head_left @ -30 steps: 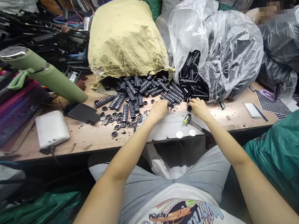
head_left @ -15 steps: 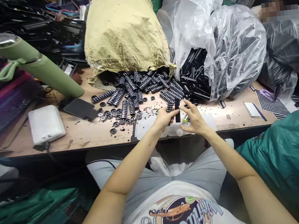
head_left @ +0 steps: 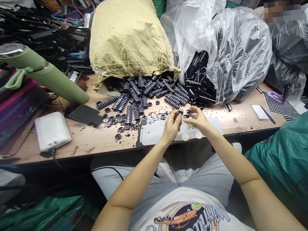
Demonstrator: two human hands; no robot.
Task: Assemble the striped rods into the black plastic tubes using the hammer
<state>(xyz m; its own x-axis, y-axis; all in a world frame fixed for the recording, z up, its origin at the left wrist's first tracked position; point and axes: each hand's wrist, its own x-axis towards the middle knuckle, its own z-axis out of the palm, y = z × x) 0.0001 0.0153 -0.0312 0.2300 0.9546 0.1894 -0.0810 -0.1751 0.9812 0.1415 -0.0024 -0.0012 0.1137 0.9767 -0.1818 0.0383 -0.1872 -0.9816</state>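
- Pinching a small dark piece [head_left: 180, 112] between thumb and fingers, a worker's left hand [head_left: 172, 126] is poised above the front of a cluttered bench [head_left: 237, 125].
- Just beside it, the right hand [head_left: 199, 121] faces inward with fingers curled; dark bits show at its fingertips, but one cannot tell whether they are gripped or lie behind.
- Below both hands, a pale sheet [head_left: 154, 133] lies along the bench's near edge, with a yellow-green tip [head_left: 190, 125] partly hidden by the right hand.
- Beyond the hands, black-and-white patterned rolls [head_left: 135, 112] lie heaped at the mouth of a bulky yellow sack [head_left: 129, 37].
- To the right of the heap, black tubes [head_left: 199, 77] fill the opening of a translucent plastic bag [head_left: 243, 58].
- Dark round discs [head_left: 120, 119] lie scattered to the left of the sheet, among tiny dark specks.
- Farther left, a green bottle [head_left: 57, 81] leans at a slant near a flat dark plate [head_left: 85, 115] and a white box [head_left: 52, 131] with a cable.
- Toward the right end, a small white block [head_left: 259, 112] lies near a checkered sheet [head_left: 282, 107], above a teal bag [head_left: 298, 159].
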